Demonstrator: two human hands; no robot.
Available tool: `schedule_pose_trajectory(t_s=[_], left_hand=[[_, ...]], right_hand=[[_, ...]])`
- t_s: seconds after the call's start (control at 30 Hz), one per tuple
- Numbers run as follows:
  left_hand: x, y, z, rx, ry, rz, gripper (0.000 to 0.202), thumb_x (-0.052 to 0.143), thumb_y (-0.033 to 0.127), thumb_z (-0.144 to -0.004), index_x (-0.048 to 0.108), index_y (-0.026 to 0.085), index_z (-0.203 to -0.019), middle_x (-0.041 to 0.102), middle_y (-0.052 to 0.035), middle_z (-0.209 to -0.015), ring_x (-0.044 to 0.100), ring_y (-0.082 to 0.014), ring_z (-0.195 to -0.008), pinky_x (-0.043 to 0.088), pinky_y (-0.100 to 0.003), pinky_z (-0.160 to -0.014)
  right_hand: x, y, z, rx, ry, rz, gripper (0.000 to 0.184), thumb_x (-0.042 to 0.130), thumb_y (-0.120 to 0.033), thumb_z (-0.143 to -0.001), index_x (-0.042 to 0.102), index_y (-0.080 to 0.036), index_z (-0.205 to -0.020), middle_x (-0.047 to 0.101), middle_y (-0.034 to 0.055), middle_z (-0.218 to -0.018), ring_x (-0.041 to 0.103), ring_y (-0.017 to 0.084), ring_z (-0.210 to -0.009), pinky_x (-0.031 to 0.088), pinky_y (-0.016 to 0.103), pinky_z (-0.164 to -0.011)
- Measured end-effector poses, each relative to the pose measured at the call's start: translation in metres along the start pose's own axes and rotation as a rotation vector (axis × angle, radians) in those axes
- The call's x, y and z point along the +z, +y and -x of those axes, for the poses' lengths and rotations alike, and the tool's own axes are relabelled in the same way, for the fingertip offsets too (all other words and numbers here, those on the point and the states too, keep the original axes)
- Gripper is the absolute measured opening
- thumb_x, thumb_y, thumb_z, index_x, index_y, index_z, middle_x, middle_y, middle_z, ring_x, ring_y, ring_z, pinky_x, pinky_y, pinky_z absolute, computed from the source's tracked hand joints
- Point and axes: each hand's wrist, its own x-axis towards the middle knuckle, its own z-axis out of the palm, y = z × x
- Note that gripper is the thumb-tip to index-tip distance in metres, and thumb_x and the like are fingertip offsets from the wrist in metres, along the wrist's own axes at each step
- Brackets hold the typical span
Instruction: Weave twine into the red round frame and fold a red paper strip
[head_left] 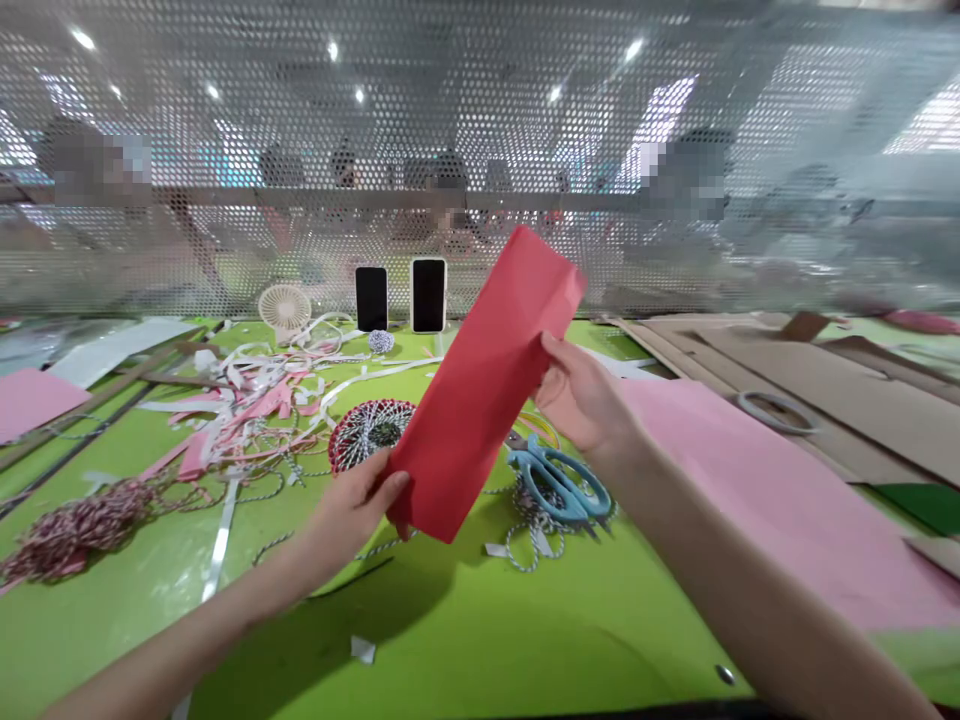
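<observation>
Both my hands hold a folded red paper sheet [484, 385] up above the green table [450, 640], tilted from lower left to upper right. My left hand [358, 503] pinches its lower left corner. My right hand [581, 395] grips its right edge, thumb on the front. Blue-handled scissors [559, 482] lie on the table just below my right hand, on some twisted string. A spool of red-and-white twine [367, 430] sits behind the paper's lower end.
Paper scraps and ribbon strips [247, 400] litter the left side, with a twine bundle [75, 525] nearer. A pink sheet [780, 490], cardboard pieces [810, 370] and a tape ring [771, 410] lie right. Two phones [401, 295] and a small fan [285, 308] stand by the perforated screen.
</observation>
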Motion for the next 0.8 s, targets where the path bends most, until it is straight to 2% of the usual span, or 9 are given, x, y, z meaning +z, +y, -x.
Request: schedule_pose_trajectory(t_s=[0.1, 0.2, 0.3, 0.4, 0.5, 0.67, 0.8], left_hand=[[0.003, -0.002, 0.000, -0.075, -0.022, -0.014, 0.017, 0.033, 0.032, -0.084, 0.042, 0.019, -0.075, 0.054, 0.0052, -0.044, 0.054, -0.0135, -0.046, 0.043, -0.029, -0.059], [0.003, -0.005, -0.002, -0.155, -0.031, -0.039, 0.017, 0.033, 0.031, -0.083, 0.043, 0.018, -0.079, 0.048, 0.0070, -0.041, 0.050, -0.0127, -0.041, 0.041, -0.027, -0.055], [0.002, -0.007, -0.001, -0.193, -0.062, -0.051, 0.023, 0.034, 0.029, -0.082, 0.045, 0.013, -0.093, 0.040, 0.0093, -0.039, 0.043, -0.0110, -0.037, 0.037, -0.025, -0.048], [0.001, -0.008, 0.000, -0.203, -0.082, -0.037, 0.035, 0.036, 0.031, -0.082, 0.040, 0.012, -0.112, 0.039, 0.0096, -0.046, 0.037, -0.0088, -0.036, 0.033, -0.023, -0.043], [-0.001, -0.010, 0.001, -0.183, -0.071, -0.050, 0.039, 0.038, 0.033, -0.081, 0.040, 0.013, -0.114, 0.040, 0.0083, -0.050, 0.034, -0.0082, -0.037, 0.032, -0.023, -0.043], [-0.004, -0.014, -0.001, -0.038, 0.000, -0.198, 0.034, 0.039, 0.035, -0.078, 0.051, 0.016, -0.104, 0.050, 0.0013, -0.056, 0.038, -0.0107, -0.040, 0.032, -0.024, -0.041], [-0.004, -0.014, -0.001, -0.005, -0.006, -0.283, 0.035, 0.035, 0.035, -0.080, 0.054, 0.016, -0.103, 0.053, -0.0016, -0.055, 0.045, -0.0141, -0.044, 0.036, -0.025, -0.043]], right_hand=[[-0.019, 0.013, -0.001, 0.002, 0.009, 0.129, 0.005, 0.058, -0.025, -0.072, 0.061, -0.023, -0.075, 0.068, -0.0021, -0.075, 0.062, 0.015, -0.071, 0.051, 0.027, -0.061], [-0.036, 0.022, 0.002, 0.051, 0.031, 0.184, 0.010, 0.064, -0.027, -0.066, 0.061, -0.023, -0.074, 0.067, -0.0023, -0.073, 0.061, 0.015, -0.067, 0.049, 0.025, -0.056], [-0.047, 0.024, 0.003, 0.064, 0.057, 0.178, 0.015, 0.067, -0.029, -0.063, 0.060, -0.022, -0.075, 0.066, -0.0031, -0.073, 0.059, 0.013, -0.065, 0.048, 0.024, -0.055], [-0.054, 0.025, 0.002, 0.033, 0.083, 0.189, 0.018, 0.067, -0.030, -0.063, 0.060, -0.022, -0.077, 0.066, -0.0029, -0.073, 0.059, 0.013, -0.065, 0.047, 0.024, -0.057], [-0.060, 0.025, -0.001, -0.008, 0.111, 0.217, 0.020, 0.066, -0.032, -0.063, 0.059, -0.022, -0.079, 0.065, -0.0025, -0.071, 0.058, 0.014, -0.067, 0.046, 0.024, -0.056], [-0.061, 0.026, -0.001, -0.033, 0.177, 0.235, 0.021, 0.068, -0.027, -0.059, 0.053, -0.024, -0.075, 0.063, -0.0049, -0.070, 0.058, 0.013, -0.065, 0.044, 0.024, -0.054], [-0.061, 0.027, -0.001, -0.027, 0.230, 0.229, 0.033, 0.067, -0.020, -0.057, 0.051, -0.027, -0.085, 0.060, -0.0078, -0.066, 0.056, 0.012, -0.059, 0.043, 0.023, -0.052]])
